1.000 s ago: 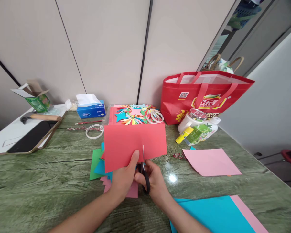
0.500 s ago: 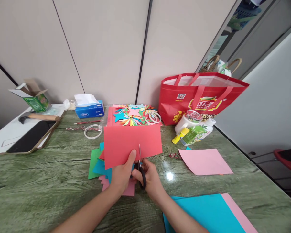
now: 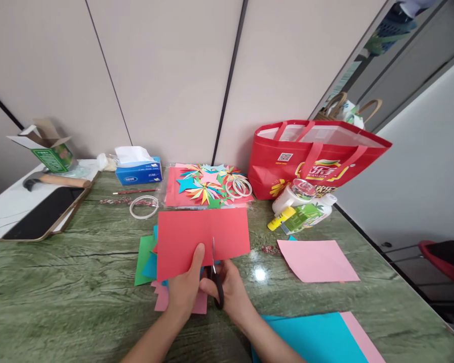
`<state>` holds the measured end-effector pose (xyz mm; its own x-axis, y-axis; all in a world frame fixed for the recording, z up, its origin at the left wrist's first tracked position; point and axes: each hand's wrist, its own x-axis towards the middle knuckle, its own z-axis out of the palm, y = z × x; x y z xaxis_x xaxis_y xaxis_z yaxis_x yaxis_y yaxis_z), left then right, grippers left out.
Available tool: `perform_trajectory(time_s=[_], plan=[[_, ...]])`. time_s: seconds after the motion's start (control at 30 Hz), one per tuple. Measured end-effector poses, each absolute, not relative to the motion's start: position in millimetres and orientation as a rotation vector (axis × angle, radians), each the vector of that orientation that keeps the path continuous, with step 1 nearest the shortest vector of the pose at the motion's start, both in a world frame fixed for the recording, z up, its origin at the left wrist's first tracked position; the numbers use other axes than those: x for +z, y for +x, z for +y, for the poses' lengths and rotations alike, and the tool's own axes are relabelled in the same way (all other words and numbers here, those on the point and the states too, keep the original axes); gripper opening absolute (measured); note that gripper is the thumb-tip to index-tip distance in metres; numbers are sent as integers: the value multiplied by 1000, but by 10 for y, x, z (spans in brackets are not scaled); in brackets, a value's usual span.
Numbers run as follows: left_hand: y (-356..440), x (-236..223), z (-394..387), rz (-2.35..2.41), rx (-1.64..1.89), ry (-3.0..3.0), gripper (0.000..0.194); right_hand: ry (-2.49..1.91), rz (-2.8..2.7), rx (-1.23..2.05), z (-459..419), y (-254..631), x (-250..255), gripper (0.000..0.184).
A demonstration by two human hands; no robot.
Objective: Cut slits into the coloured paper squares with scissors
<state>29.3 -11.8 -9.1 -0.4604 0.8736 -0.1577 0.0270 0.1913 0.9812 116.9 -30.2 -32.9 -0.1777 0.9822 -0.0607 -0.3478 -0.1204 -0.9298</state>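
Observation:
A red sheet of paper is held up over the table by my left hand, its thumb on the near face and the other fingers hidden behind. My right hand is closed around the black handles of a pair of scissors. Their blades reach into the red sheet from its lower edge, just right of my left thumb. Under the sheet, partly covered, lie green paper, blue paper and pink paper with a jagged edge.
Behind stand a tissue box, colourful paper stars, tape rolls and a red bag. A yellow glue stick leans by white bottles. Pink paper and blue sheets lie right; a hammer lies left.
The red sheet, both hands and the scissors sit slightly lower and further left in view, while the camera has shifted a little. The blades stay within the sheet.

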Motion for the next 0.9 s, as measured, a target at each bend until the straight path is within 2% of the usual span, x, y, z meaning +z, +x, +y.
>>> perform_trajectory(time_s=[0.2, 0.37, 0.9], plan=[[299, -60, -167, 1765, 1290, 895, 38, -916, -1016, 1541, -319, 1166, -325, 52], [301, -64, -217, 1730, 1324, 937, 48, -952, -1049, 1510, -339, 1154, -306, 51], [331, -65, -315, 1731, 1489, 1020, 51, -857, -1095, 1483, -430, 1192, -245, 45]])
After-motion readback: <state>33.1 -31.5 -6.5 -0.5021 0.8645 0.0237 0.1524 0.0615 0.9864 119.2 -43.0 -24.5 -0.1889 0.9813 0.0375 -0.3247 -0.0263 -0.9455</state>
